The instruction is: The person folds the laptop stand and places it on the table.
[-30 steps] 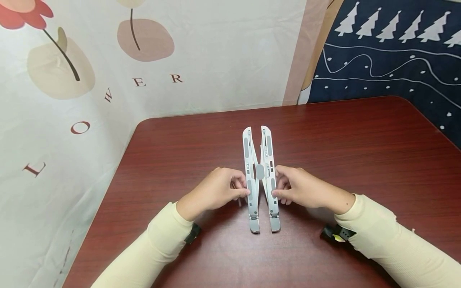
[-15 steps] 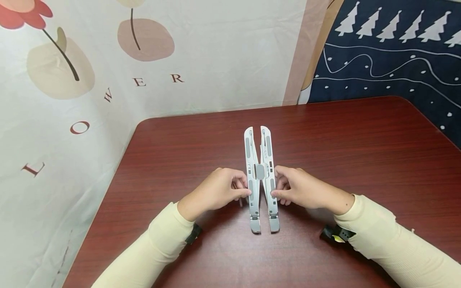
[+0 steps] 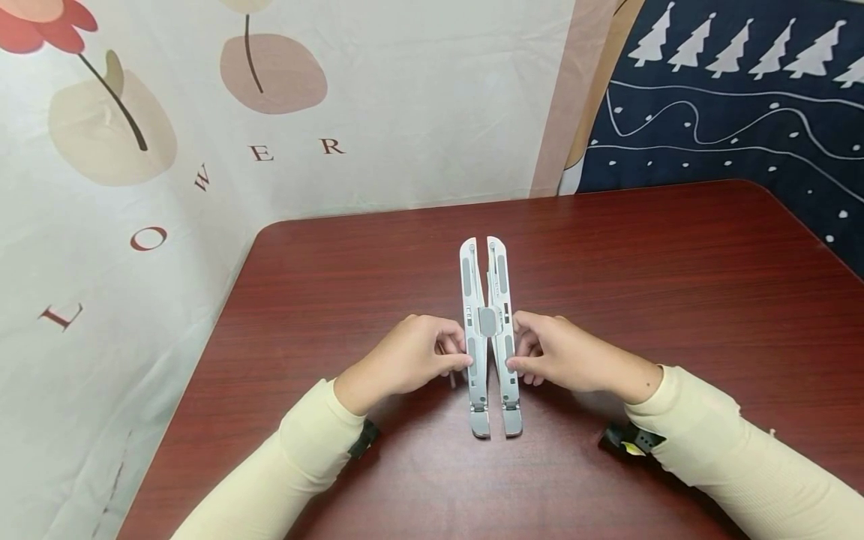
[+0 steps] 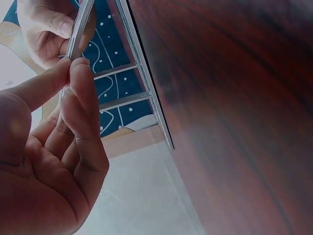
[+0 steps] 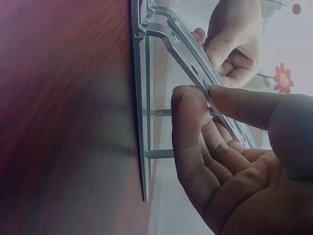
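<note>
A silver folding laptop stand (image 3: 487,322) with grey pads stands mid-table, its two long arms close together and nearly parallel. My left hand (image 3: 424,351) pinches the left arm between thumb and fingers. From the other side, my right hand (image 3: 556,349) pinches the right arm in the same way. In the right wrist view the stand's upper arm (image 5: 190,56) slopes up from the base, with my right thumb and forefinger on its edge. The left wrist view shows the base rail (image 4: 146,76) along the tabletop and crossbars joining it.
The reddish-brown wooden table (image 3: 351,277) has rounded far corners. Behind it hangs a pale cloth (image 3: 418,97) with flowers and letters. A dark blue cloth (image 3: 709,112) with white trees hangs at the back right. Black straps (image 3: 634,436) sit at the wrists.
The stand's two arms have drawn closer together, the left one shifting right and the right one slightly left. Both hands have moved inward a little with them, keeping their grip.
</note>
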Demonstrator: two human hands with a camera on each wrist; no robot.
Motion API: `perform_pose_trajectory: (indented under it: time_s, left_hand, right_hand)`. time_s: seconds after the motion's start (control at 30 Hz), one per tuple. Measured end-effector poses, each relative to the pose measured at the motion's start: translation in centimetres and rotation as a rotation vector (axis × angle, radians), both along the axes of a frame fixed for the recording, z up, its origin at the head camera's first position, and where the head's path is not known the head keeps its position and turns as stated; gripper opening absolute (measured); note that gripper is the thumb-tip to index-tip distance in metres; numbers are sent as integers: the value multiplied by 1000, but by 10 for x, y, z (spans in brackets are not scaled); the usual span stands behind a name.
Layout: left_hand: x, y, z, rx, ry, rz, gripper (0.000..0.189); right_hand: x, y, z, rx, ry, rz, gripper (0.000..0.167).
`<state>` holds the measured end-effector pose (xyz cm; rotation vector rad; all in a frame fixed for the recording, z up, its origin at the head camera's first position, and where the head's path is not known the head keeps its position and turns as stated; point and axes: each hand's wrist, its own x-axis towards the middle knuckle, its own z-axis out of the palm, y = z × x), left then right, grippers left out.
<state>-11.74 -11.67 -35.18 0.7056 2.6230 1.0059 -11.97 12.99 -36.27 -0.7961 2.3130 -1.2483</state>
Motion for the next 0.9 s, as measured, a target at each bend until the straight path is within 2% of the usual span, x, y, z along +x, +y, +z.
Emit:
perform_pose_trajectory:
  time_s: [0.9]
  left_hand:
    - [2,3,1,22,-12,-11,12]
  right_hand:
    - [2,-3,-1,-21,-1,-2,24]
